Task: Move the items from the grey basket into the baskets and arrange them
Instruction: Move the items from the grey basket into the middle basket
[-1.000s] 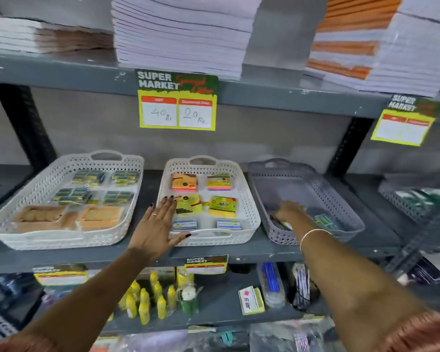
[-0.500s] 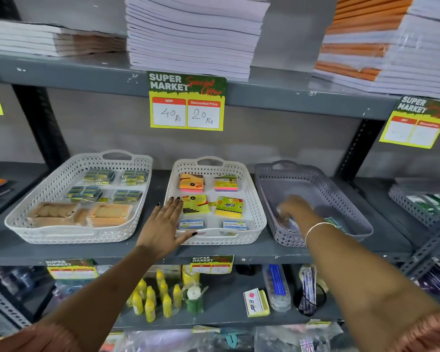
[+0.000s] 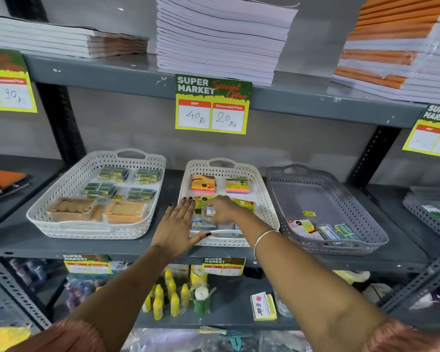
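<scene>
The right hand [image 3: 222,210] is blurred over the near half of the middle white perforated plastic basket [image 3: 261,199], its fingers pinched around a small whitish packet [image 3: 210,211] whose print cannot be read; the hand hides part of the second row and the near row of packets beneath it. The left hand [image 3: 177,228] lies flat and spread, fingers released, holding nothing, its thumb on the basket's near rim and its fingertips over the left wall. Two sticky-note pads show clearly in the far row of that basket, one orange [image 3: 203,183] and one pink-edged [image 3: 237,185]. Three baskets stand side by side on the grey metal shelf [image 3: 18,243]: the left white perforated basket [image 3: 69,179] holds four clear packs of small green boxes and two tan cardboard boxes at its near end, and the grey perforated plastic basket [image 3: 366,222] on the right keeps a few small packets only in its near end, the far floor bare. Narrow gaps separate the baskets. A further grey basket is cut off at the right edge.
</scene>
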Motion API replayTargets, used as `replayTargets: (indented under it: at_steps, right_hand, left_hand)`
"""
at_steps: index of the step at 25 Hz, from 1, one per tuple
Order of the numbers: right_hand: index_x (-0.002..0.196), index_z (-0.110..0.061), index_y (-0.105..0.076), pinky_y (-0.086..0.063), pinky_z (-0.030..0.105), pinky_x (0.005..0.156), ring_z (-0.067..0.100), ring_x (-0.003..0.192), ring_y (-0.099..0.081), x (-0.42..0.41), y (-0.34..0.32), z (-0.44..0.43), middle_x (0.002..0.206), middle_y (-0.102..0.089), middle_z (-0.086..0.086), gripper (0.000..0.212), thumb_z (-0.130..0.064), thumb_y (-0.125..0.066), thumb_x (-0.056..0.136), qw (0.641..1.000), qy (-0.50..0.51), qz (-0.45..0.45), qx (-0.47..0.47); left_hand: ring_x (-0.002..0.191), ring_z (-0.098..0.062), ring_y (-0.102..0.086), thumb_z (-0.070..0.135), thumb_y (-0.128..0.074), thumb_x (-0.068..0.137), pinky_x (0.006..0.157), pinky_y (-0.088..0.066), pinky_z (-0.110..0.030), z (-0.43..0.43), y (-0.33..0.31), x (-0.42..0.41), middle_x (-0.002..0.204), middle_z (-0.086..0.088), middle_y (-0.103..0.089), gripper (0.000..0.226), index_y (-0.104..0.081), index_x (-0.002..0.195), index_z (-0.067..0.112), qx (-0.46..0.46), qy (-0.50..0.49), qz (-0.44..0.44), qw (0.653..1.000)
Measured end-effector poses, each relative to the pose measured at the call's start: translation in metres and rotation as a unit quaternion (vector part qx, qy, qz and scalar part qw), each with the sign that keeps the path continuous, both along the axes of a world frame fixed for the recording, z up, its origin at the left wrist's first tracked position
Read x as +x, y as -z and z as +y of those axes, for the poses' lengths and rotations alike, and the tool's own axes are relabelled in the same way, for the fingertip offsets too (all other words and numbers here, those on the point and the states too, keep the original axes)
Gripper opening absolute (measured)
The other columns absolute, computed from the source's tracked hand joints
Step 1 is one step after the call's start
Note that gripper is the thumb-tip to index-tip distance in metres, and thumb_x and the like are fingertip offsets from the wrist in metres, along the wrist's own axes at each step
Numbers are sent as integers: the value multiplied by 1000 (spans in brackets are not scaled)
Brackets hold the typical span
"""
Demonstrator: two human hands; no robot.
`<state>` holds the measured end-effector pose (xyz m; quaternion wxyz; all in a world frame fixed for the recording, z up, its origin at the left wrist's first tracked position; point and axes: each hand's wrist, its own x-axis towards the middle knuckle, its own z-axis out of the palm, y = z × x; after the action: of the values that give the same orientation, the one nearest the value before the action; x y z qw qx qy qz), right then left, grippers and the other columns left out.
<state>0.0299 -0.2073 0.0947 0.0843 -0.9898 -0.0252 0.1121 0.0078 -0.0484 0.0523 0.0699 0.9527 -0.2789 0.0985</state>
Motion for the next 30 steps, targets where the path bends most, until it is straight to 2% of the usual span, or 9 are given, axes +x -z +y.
replayTargets:
  at_steps: [4,7,10,13,15,18,21,24,30]
  right_hand:
    - [95,-5,-60,-35,23,51,24,82,-50,1,8,14,82,-52,9,19,-7,-68,78,999,-5,3,41]
    - [106,0,-63,-38,23,56,23,79,-51,3,13,17,88,-56,13,31,-5,-69,76,999,-8,-5,52]
    - [84,-8,-57,-31,22,52,18,66,-44,4,16,19,73,-45,4,16,-6,-70,76,999,2,-9,53]
    - [118,-6,-56,-47,32,87,29,109,-50,1,8,6,108,-57,12,46,-16,-75,77,997,9,10,72]
    - [145,-6,-37,-36,40,110,32,135,-34,-3,-1,-19,141,-44,17,78,-22,-75,79,993,43,12,112]
    - [142,-4,-42,-37,38,109,32,134,-40,-9,-10,-77,144,-45,17,66,-23,-69,85,973,156,-65,158]
    - [130,-2,-54,-46,41,100,33,125,-51,-30,-2,-135,134,-55,19,39,-18,-52,94,939,318,-128,10]
    - [136,0,-46,-42,44,107,35,131,-43,-51,18,-168,141,-46,22,47,-17,-49,93,907,412,-33,-80]
    - [142,-8,-42,-44,42,103,32,128,-47,-49,44,-191,141,-48,15,55,-27,-49,90,902,421,60,-70]
  left_hand:
    - [144,-18,-2,80,30,52,118,-4,-39,0,0,1,156,-7,-5,120,0,145,9,1,-4,0,1000]
    - [144,-18,-3,81,29,53,118,-5,-39,0,1,1,156,-7,-6,120,-1,145,9,3,-5,-2,1000]
    - [144,-18,-4,81,24,57,117,-4,-38,0,3,2,156,-7,-7,117,-3,145,9,1,-7,-2,1000]
    - [144,-17,-4,82,20,59,117,-4,-38,0,4,3,156,-7,-8,116,-4,145,9,0,-8,-2,1000]
    - [144,-17,-3,83,20,57,116,-2,-38,0,4,3,156,-6,-7,117,-3,145,9,-1,-9,-1,1000]
    - [143,-16,-2,83,20,57,115,1,-36,0,4,4,156,-5,-4,116,1,145,11,7,-8,-3,1000]
    - [143,-16,-2,83,20,58,115,2,-36,0,5,4,156,-5,-4,115,1,145,11,16,-9,-8,1000]
    - [143,-15,-1,83,21,57,115,1,-36,-1,5,4,156,-5,-3,115,2,145,11,21,-10,-9,1000]
    - [143,-15,0,83,22,55,115,1,-37,-1,4,4,156,-5,-2,116,2,145,11,22,-12,0,1000]
